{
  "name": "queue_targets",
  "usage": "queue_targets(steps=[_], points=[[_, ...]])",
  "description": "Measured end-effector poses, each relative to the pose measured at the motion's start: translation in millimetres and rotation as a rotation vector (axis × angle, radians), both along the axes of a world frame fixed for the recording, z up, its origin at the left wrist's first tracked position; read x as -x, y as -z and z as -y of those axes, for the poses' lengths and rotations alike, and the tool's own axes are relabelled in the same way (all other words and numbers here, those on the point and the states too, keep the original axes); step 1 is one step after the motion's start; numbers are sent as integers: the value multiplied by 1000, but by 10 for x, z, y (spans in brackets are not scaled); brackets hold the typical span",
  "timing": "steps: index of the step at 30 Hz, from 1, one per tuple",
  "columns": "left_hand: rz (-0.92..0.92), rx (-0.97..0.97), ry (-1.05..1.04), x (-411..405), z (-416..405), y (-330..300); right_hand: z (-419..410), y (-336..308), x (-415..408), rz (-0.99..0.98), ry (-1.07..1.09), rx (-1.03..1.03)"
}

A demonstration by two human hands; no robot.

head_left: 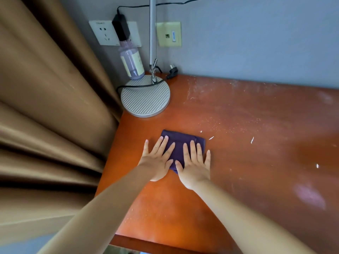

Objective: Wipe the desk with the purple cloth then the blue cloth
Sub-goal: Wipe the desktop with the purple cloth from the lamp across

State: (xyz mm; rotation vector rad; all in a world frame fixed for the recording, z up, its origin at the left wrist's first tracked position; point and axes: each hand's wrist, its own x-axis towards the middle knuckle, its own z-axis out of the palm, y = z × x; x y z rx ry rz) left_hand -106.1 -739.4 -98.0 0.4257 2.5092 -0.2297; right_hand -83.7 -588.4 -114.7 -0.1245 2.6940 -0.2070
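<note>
- Both hands lie flat on the purple cloth [181,143], which is folded into a square on the table [256,125] near its left edge, just in front of the lamp base [145,96].
- Left hand [158,158] covers the cloth's left side, its fingers [166,142] straight and spread; right hand [195,162] covers the right side, also with straight, parted fingers. Neither grips; both press down.
- To wipe well, I judge: keep the palms flat so the fold stays closed, push in long overlapping strokes toward the right, where dust and white scraps [252,140] lie, and gather the crumbs to one edge instead of scattering them.
- Mind the lamp cable [139,86] and the loose plug [172,71] at the back edge.
- Blue cloth: not in view.
- Containers: one clear bottle [131,64] stands on the lamp base at the back-left corner, holding pale purple liquid, nearly full by the look.
</note>
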Motion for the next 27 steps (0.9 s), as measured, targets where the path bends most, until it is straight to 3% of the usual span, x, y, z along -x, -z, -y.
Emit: queue_targets(steps=[8, 12, 20, 27], points=[[12, 35, -101, -503, 158, 93, 117, 58, -324, -36, -132, 23], [15, 16, -78, -365, 147, 63, 72, 66, -216, -53, -134, 22], [24, -5, 79, 337, -321, 8, -328, 51, 155, -40, 99, 0], [19, 17, 33, 371, -593, 11, -577, -14, 331, -4, 23, -63]])
